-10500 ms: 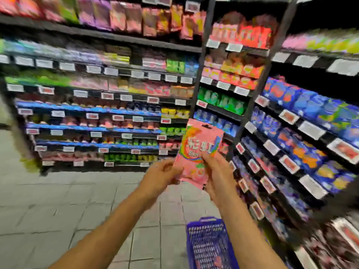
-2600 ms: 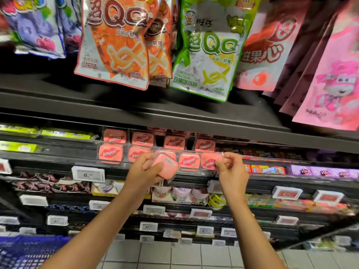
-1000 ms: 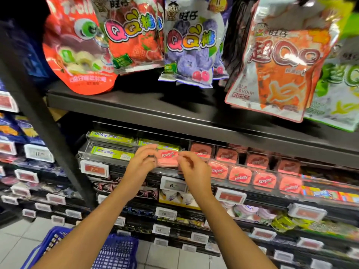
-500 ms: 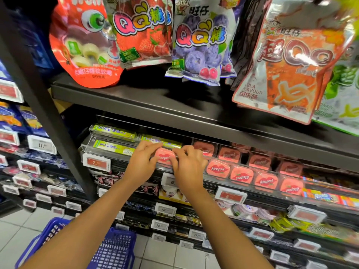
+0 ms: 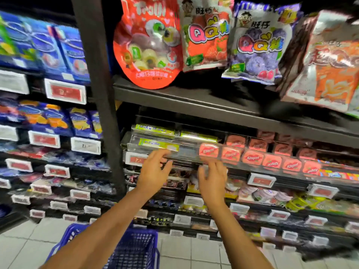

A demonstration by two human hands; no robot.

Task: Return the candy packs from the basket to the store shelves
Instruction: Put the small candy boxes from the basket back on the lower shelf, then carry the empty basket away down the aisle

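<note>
Both my left hand (image 5: 154,172) and right hand (image 5: 211,178) hover with loose fingers, each grip holding nothing, just below the pink candy pack (image 5: 208,150) in the centre shelf row. I judge this placing done. The next move is down to the blue basket (image 5: 136,247) at bottom centre for another pack.

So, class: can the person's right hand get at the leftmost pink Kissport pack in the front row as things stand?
Probably yes. The right hand is open and empty just below the leftmost pink Kissport pack; only the clear shelf rail fronts the row, so it would reach over that.

Pink candy packs (image 5: 252,158); blue mesh basket (image 5: 136,247)
</note>
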